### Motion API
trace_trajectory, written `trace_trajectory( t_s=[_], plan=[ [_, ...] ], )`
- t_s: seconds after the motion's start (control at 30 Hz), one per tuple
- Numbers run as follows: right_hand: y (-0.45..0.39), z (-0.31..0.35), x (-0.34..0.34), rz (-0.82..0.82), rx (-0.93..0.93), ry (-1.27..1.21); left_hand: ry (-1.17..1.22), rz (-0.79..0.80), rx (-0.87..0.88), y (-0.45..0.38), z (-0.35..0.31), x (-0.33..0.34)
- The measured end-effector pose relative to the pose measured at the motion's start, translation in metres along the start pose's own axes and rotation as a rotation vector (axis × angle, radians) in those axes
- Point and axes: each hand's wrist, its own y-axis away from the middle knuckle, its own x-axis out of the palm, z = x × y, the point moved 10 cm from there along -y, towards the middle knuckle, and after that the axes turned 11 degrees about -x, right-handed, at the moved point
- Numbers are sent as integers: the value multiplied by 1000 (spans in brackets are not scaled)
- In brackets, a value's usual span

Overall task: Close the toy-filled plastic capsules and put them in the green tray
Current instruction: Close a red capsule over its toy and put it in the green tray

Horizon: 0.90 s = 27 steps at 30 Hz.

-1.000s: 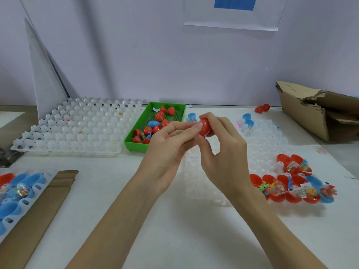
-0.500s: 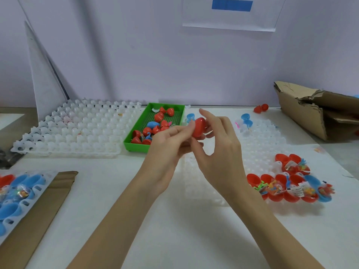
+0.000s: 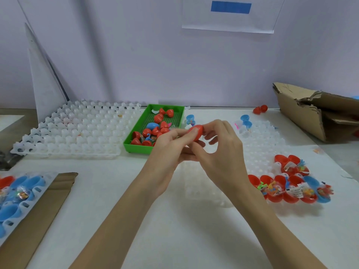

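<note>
One green tray (image 3: 136,144), two white grid trays (image 3: 77,133), one cardboard box (image 3: 303,117), perhaps a dozen capsules inside the tray.

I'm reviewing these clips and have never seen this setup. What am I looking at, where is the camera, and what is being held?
There is no machine here: a person works with bare hands, and the single camera sits on their head, looking forward and down. The left hand and right hand together pinch a red capsule above a white table. Behind it is a green tray with red and blue capsules inside. A white cup tray lies to the left, open toy-filled capsules to the right, and a cardboard box at the far right.
</note>
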Motion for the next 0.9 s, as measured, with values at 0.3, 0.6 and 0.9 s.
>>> trace_trajectory(
  t_s=[0.3,0.6,0.9],
  plan=[
    [3,-5,9,89,25,-33,-52,-23,-3,-1,6,-6],
    [5,-5,10,69,48,-142,58,-1,-40,-5,12,-10],
    [-1,12,-2,16,-33,-60,218,181,-128,-5,14,7]
  ],
)
